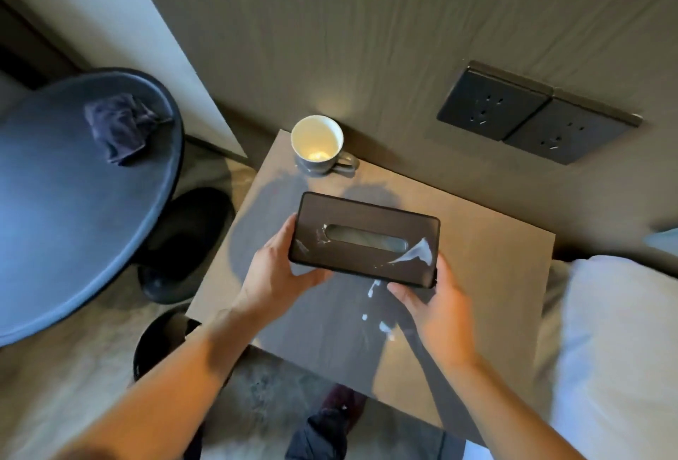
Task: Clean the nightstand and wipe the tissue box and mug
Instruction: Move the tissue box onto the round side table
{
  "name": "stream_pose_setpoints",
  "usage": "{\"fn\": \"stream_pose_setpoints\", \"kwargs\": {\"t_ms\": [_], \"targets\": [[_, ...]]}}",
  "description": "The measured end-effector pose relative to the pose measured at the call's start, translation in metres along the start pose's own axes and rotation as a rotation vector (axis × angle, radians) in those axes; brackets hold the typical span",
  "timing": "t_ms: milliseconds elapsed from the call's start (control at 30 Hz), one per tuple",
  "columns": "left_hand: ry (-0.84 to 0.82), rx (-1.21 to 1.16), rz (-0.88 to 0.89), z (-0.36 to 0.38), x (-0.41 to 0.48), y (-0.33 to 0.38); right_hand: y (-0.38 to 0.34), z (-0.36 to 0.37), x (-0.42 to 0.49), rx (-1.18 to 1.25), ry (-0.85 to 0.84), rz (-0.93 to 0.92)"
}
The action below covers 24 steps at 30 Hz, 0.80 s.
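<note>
Both hands gripped the tissue box, a dark, wood-grained box with a long slot in its top, held above the nightstand with its shadow on the surface beneath. The left hand clasped the box's left end, thumb along the near edge and fingers wrapped behind it; the right hand clasped the near right corner, thumb on the end and fingers curled under. White smears marked the top of the box near its right end, with smaller ones by the left end of the slot. More white spots lay on the nightstand just below the box, near the right hand. The mug, grey outside and pale inside, stood upright on the nightstand beyond the box, at the far left corner against the wall, its handle turned right. Well left of the box, a round dark table bore a crumpled dark cloth. On the wall beyond and right of the box sat two dark sockets. White bedding lay right of the box, past the nightstand's edge.
</note>
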State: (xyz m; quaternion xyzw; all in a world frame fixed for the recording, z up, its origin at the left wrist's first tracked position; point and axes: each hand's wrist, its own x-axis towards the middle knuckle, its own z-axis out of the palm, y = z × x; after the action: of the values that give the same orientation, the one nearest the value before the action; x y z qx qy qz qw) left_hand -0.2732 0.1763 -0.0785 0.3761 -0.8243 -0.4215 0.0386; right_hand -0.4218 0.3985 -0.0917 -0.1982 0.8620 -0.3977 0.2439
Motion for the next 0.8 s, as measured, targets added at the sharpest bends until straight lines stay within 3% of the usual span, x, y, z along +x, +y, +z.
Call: {"fn": "stream_pose_setpoints", "kwargs": {"t_ms": [800], "targets": [[0.253, -0.116, -0.228, -0.335, -0.070, -0.271, -0.270, 0.348, -0.044, -0.165, -0.241, -0.115]]}}
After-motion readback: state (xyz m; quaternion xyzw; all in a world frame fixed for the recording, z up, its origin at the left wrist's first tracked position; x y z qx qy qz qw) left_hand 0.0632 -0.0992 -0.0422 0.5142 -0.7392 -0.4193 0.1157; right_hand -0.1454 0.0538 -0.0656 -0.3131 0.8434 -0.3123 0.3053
